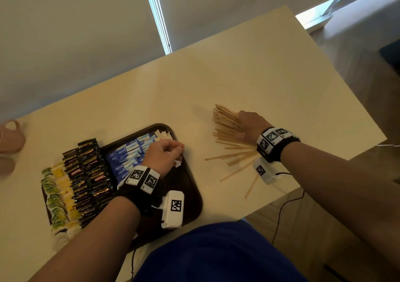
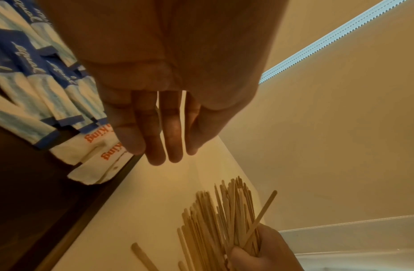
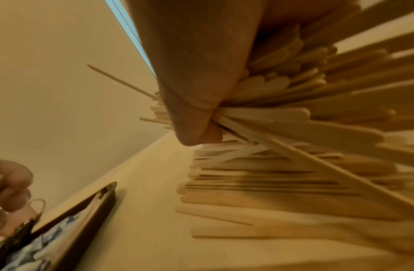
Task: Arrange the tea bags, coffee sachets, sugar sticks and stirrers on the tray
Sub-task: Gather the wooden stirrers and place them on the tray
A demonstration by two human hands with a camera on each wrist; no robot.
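Note:
A dark brown tray (image 1: 187,187) at the lower left holds rows of green and yellow tea bags (image 1: 56,195), black coffee sachets (image 1: 91,169), blue sugar sticks (image 1: 127,154) and white sachets (image 1: 163,134). My left hand (image 1: 168,155) hovers over the tray's right part; its fingers (image 2: 154,132) are straight and hold nothing, beside the white sachets (image 2: 96,157). On the table right of the tray lies a pile of wooden stirrers (image 1: 227,122). My right hand (image 1: 251,125) grips a bundle of these stirrers (image 3: 294,113), with more of them scattered flat beneath.
A pink cup (image 1: 10,136) stands at the far left of the cream table (image 1: 238,76). Loose stirrers (image 1: 236,159) fan out toward the table's near right edge, where a black cable (image 1: 285,206) hangs down. A wall runs behind the table.

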